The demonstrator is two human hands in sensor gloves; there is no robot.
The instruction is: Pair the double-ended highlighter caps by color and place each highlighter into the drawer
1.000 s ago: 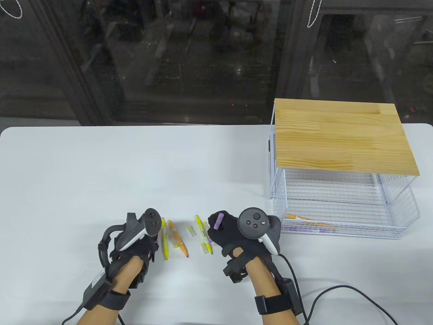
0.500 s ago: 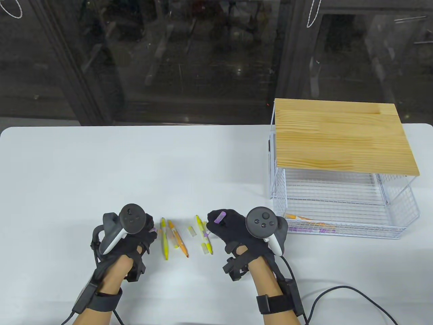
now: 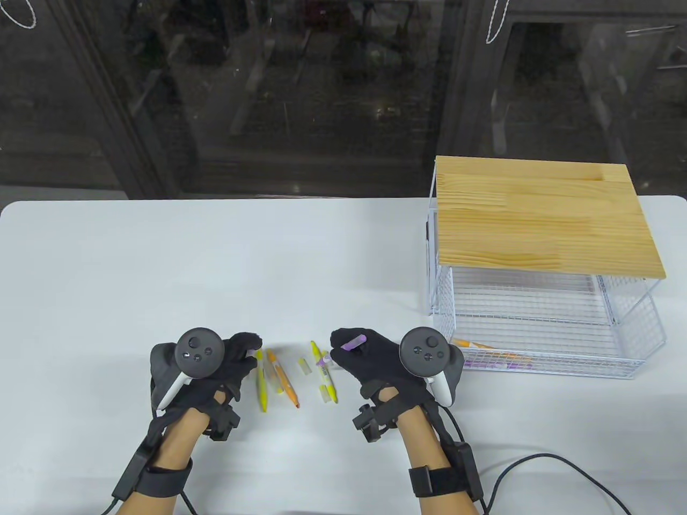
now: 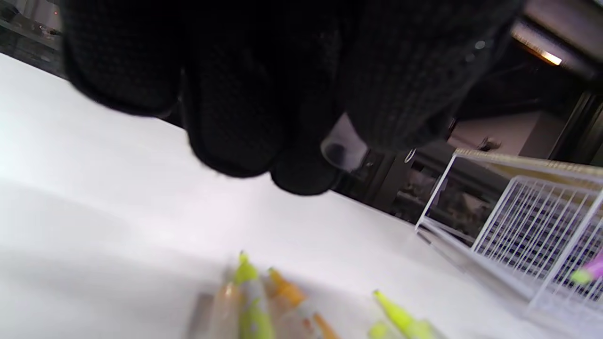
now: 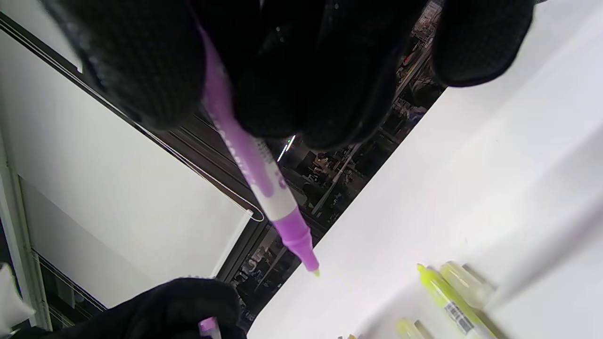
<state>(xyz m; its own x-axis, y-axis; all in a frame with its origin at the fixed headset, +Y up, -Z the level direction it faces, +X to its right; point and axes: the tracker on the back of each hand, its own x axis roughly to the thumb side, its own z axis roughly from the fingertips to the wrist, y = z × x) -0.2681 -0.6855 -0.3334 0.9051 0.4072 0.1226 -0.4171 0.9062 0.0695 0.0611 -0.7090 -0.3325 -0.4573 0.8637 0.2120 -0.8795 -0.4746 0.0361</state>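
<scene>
White tabletop: right hand grips a purple highlighter, uncapped tip toward 7 o'clock in the right wrist view. Only the left wrist view shows the left hand pinching a clear cap. Wire drawer at 3 o'clock. Barrel print unreadable.

The gloved left hand has turned palm-down and lifted off the table beside the yellow highlighter, now pinching a small purple-tinted clear cap. The gloved right hand has drifted slightly right, tilting its purple highlighter flatter.
</scene>
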